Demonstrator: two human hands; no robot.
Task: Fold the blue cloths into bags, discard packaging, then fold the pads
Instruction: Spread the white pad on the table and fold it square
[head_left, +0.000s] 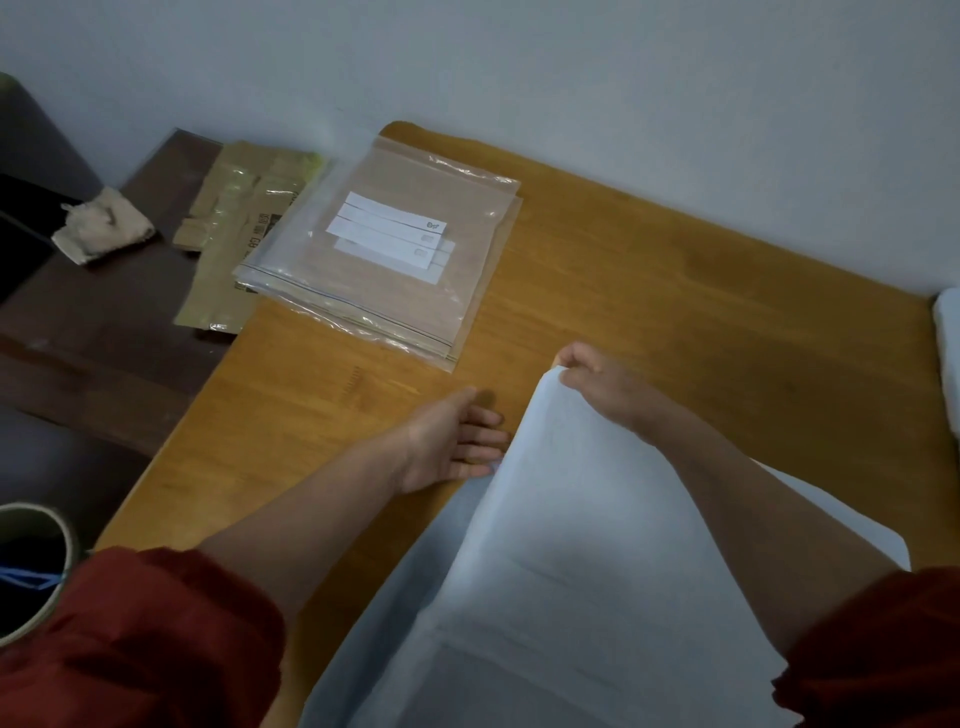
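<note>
only blurred labels (387, 229) on bags (415, 171), cloth (571, 519) pinched

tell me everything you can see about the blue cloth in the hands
The blue cloth is a large, pale blue sheet, thin and matte, looking like non-woven fabric, with faint straight crease lines across it. The right hand pinches its far corner and lifts it off the wooden table, so it slopes down toward the person. The left hand, fingers straight, touches its left edge. Its near end runs out of frame.
</note>
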